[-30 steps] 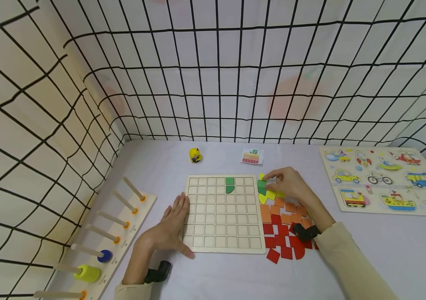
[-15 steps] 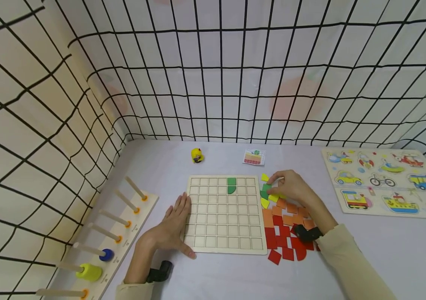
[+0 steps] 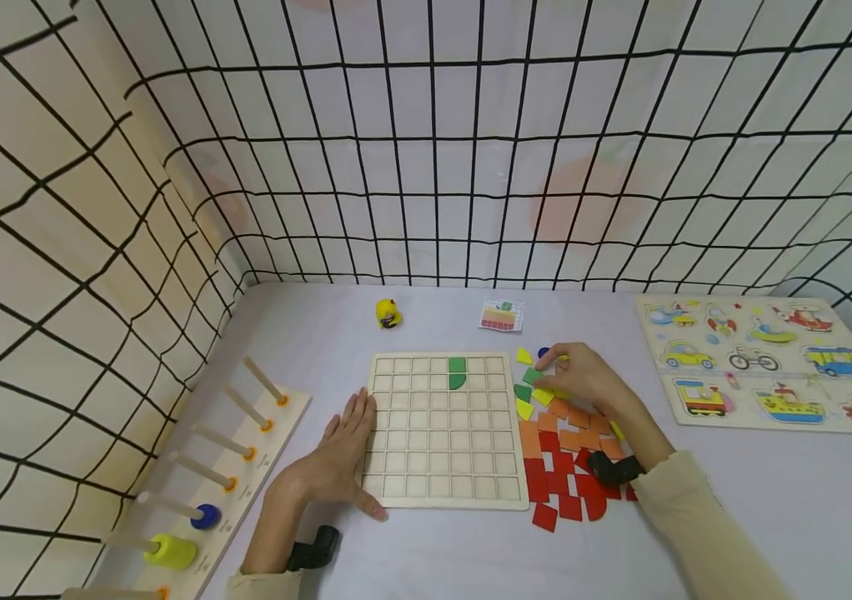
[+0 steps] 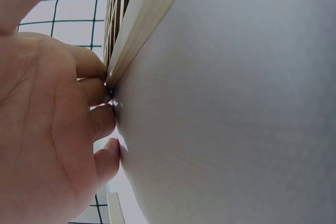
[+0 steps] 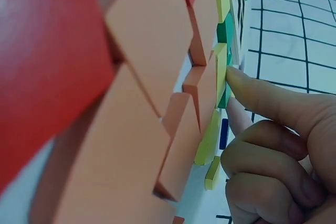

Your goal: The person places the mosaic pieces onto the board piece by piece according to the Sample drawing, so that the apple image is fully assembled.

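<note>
Grid board [image 3: 444, 504] sits lower centre of frame, flat on the table [image 3: 809, 517], prob. so both hands reach it. L hand [image 3: 339, 450], fingers straight & thumb splayed, lies along its left edge; L wrist view has fingertips right at the rim, prob. to stop it sliding. R hand [image 3: 587, 379], right of centre, seems to pinch a green tile [image 3: 532, 377] btwn thumb & index, other fingers curled in, prob. to clear the loose bits. Green square [image 3: 457, 364] & quarter-round [image 3: 457, 382] fill two cells at the grid's top, one above t'other. Yellow tiles [image 3: 523, 409], orange tiles [image 3: 529, 437] & red tiles [image 3: 570, 507] run roughly by colour down the right side, maybe for quick picking. Printed card [image 3: 501, 316], upper centre, prob. kept in sight for ref. Peg rack [image 3: 253, 468], lower left, & vehicle puzzle [image 3: 732, 381], far right, sit apart, likely out of the way.
</note>
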`<state>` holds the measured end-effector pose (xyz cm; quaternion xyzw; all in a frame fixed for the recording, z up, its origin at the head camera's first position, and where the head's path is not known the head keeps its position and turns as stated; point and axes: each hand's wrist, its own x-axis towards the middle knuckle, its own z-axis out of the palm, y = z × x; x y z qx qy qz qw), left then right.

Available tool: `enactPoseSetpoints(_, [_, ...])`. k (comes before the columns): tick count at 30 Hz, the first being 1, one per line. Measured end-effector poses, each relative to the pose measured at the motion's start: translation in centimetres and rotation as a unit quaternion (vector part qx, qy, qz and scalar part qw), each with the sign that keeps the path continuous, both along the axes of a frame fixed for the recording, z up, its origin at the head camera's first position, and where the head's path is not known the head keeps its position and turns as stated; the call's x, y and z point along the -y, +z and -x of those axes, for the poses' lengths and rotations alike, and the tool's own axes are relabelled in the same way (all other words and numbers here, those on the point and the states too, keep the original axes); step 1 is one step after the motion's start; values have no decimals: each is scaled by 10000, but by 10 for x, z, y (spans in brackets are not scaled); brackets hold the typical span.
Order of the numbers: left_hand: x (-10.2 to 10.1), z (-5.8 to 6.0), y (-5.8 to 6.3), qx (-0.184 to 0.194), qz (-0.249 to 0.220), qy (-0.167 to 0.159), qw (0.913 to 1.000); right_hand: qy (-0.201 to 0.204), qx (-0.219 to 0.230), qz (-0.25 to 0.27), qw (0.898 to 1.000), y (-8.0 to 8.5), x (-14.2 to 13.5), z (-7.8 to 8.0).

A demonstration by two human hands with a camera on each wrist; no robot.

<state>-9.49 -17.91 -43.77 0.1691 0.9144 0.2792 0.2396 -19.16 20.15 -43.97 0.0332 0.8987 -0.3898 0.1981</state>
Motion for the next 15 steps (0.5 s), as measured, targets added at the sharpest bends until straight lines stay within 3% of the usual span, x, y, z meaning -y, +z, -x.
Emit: enactPoseSetpoints(15, [2,1,-3,-55,-26,1,10000,-44,-411,-445,9982,-1,7,1])
